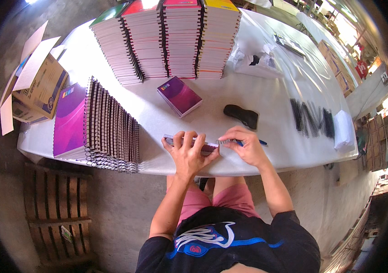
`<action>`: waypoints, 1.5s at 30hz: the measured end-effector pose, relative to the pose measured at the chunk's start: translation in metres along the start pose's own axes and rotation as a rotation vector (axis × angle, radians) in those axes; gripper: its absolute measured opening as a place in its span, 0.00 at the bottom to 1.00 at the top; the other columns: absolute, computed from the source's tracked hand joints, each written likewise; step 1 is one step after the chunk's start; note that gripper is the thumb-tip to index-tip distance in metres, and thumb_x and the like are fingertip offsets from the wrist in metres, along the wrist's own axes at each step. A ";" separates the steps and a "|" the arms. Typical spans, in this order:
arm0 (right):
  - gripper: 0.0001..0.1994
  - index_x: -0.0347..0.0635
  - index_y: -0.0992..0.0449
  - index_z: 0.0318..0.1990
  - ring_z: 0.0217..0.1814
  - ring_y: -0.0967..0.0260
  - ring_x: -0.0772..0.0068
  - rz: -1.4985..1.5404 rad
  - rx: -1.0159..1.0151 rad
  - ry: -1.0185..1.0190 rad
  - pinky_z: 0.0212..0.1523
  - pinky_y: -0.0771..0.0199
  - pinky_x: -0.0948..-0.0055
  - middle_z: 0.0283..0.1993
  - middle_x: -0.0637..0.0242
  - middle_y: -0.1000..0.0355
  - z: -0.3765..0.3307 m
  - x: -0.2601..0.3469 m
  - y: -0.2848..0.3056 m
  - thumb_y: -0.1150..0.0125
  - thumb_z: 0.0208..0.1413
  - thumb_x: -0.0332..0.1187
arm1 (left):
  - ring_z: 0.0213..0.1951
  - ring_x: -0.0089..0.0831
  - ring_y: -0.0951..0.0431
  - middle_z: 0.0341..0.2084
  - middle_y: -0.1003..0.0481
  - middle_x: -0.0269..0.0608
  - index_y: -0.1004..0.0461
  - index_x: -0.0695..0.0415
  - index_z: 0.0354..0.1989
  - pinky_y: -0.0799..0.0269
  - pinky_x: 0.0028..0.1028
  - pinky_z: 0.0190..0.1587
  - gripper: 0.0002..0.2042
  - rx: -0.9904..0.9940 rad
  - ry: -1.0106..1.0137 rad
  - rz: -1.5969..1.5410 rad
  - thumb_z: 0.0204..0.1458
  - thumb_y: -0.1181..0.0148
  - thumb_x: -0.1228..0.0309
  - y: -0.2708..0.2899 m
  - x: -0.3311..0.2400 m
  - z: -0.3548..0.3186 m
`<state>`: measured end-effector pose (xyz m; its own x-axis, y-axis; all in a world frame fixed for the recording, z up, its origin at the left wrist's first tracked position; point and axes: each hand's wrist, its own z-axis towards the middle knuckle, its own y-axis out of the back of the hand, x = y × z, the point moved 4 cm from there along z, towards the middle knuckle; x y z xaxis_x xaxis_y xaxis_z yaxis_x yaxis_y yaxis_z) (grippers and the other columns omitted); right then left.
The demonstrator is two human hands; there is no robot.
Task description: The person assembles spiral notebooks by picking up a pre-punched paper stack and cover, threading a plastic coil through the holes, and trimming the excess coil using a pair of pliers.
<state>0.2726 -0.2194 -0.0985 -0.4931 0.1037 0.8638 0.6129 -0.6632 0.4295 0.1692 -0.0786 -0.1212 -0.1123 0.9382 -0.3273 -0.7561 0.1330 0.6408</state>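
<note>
At the table's near edge, my left hand [187, 152] is closed around a small purple notebook [210, 148], fingers over its top and thumb on the near side. My right hand [246, 145] pinches a dark spiral binding coil [221, 141] at the notebook's right end. A slim blue-handled tool [263, 143] shows on both sides of the right hand; its kind and whether the hand grips it are unclear. Just beyond lie several small purple notebooks [180, 96] in a low pile and a black, shoe-sole-shaped object [241, 115].
Tall stacks of spiral notebooks [182, 45] stand at the back. A row of purple spiral notebooks [112, 129] fills the left. An open cardboard box [39, 93] is beyond it. Loose black coils [312, 119] and a white bundle [344, 131] lie right; a plastic bag [257, 63] sits behind.
</note>
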 end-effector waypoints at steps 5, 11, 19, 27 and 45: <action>0.12 0.42 0.19 0.37 0.39 0.29 0.69 0.063 0.033 0.035 0.43 0.31 0.74 0.36 0.64 0.27 -0.001 -0.004 0.001 0.33 0.42 0.22 | 0.43 0.34 0.33 0.30 0.31 0.29 0.25 0.45 0.29 0.53 0.53 0.52 0.21 0.006 0.000 0.004 0.30 0.33 0.45 -0.001 0.001 0.001; 0.13 0.41 0.20 0.40 0.38 0.30 0.75 0.007 0.104 0.082 0.40 0.31 0.77 0.34 0.66 0.27 -0.002 0.004 0.003 0.33 0.43 0.21 | 0.43 0.34 0.33 0.30 0.32 0.30 0.25 0.46 0.29 0.51 0.53 0.51 0.22 0.034 -0.010 -0.004 0.31 0.33 0.44 0.002 0.001 0.003; 0.14 0.43 0.28 0.53 0.24 0.34 0.75 -0.010 0.131 -0.168 0.29 0.31 0.75 0.25 0.65 0.28 -0.002 0.011 -0.005 0.50 0.60 0.27 | 0.41 0.33 0.32 0.30 0.32 0.29 0.26 0.46 0.33 0.49 0.50 0.48 0.21 0.118 -0.021 0.009 0.33 0.32 0.48 -0.001 0.006 0.003; 0.17 0.45 0.31 0.54 0.36 0.26 0.61 -0.444 0.179 -0.015 0.39 0.28 0.69 0.35 0.57 0.25 0.013 -0.008 0.012 0.47 0.57 0.31 | 0.44 0.37 0.36 0.36 0.34 0.35 0.28 0.50 0.28 0.48 0.44 0.47 0.22 0.197 0.026 -0.021 0.34 0.33 0.46 0.006 0.008 0.008; 0.12 0.31 0.20 0.30 0.42 0.24 0.58 1.041 0.389 -0.040 0.49 0.26 0.65 0.33 0.53 0.22 0.039 -0.028 0.001 0.30 0.40 0.32 | 0.59 0.53 0.46 0.54 0.42 0.51 0.32 0.59 0.20 0.48 0.48 0.58 0.28 0.103 0.028 -0.223 0.26 0.28 0.46 0.007 0.016 0.007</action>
<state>0.3107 -0.1937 -0.1117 0.3908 -0.3401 0.8553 0.8711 -0.1635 -0.4631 0.1665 -0.0603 -0.1168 0.0314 0.8730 -0.4867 -0.6948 0.3691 0.6172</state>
